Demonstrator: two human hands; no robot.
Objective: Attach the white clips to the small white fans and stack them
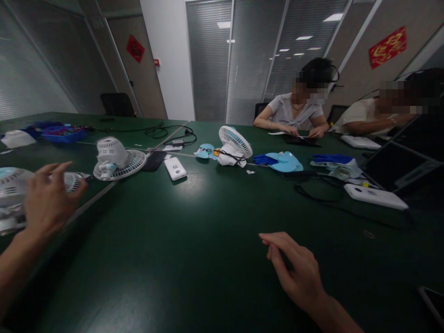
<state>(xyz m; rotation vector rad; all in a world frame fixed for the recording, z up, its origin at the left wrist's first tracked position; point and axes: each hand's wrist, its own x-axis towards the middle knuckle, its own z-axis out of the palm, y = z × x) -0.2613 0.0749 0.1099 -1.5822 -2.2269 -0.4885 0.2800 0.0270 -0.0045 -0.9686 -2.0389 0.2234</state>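
Note:
On the left, my left hand (52, 199) is raised with its fingers curved and apart. It is in front of a white fan (14, 189) at the table's left side and hides part of it; whether they touch I cannot tell. My right hand (298, 273) hovers over the green table (194, 249), its fingers loosely extended to the left, the thumb a little below them, and nothing in it. Beyond my left hand, another white fan (120, 162) lies with its grille down. Farther off, a third fan (234, 145) stands tilted beside light blue blades (206, 151).
A white power bank (175, 169) and a black phone-like slab (153, 160) lie mid-table. Blue blades (284, 161), gloves (336, 165), cables and another white device (376, 196) are on the right, near a dark laptop-like screen (402, 162). Two people sit opposite. A blue basket (64, 134) stands far left.

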